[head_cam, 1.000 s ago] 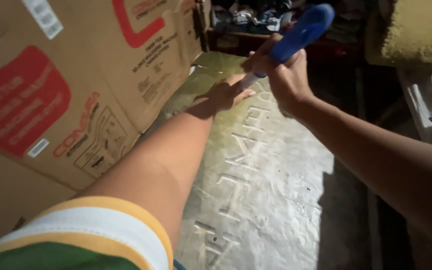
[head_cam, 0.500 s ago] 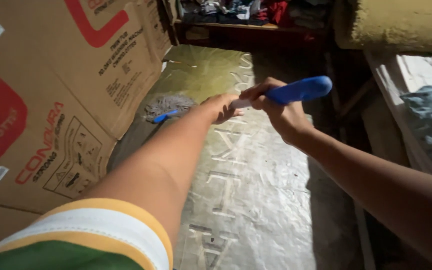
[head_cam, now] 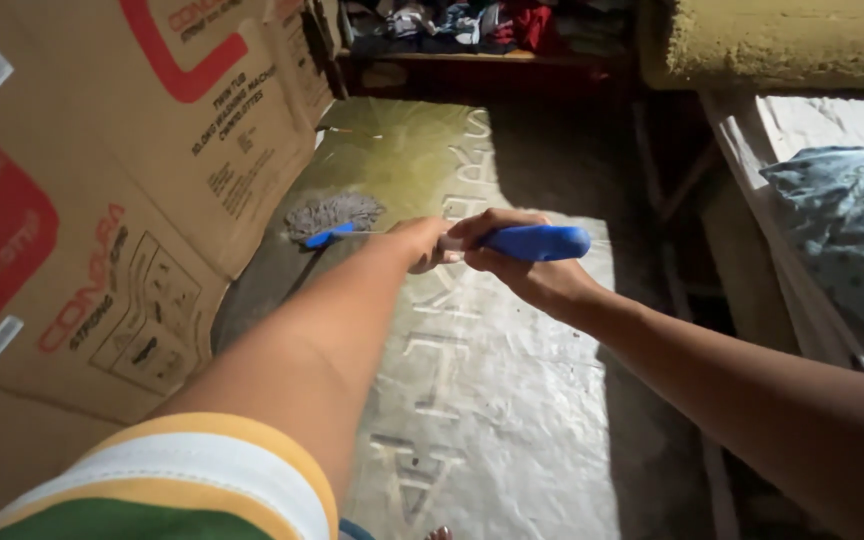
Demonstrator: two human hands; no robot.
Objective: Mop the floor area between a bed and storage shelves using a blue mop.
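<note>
Sunlit concrete floor (head_cam: 512,400), cardboard boxes (head_cam: 122,200) leaning at left. Both hands are gripping a mop: right hand (head_cam: 522,265) around the blue handle (head_cam: 537,243), left hand (head_cam: 417,243) just ahead on the shaft. Grey mop head (head_cam: 332,215) is lying far-left, touching the box edge; likely snagging there or scuffing the cardboard.

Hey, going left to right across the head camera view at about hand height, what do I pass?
Cardboard box → grey mop head → left hand → right hand on the blue handle → blue patterned cloth.
</note>
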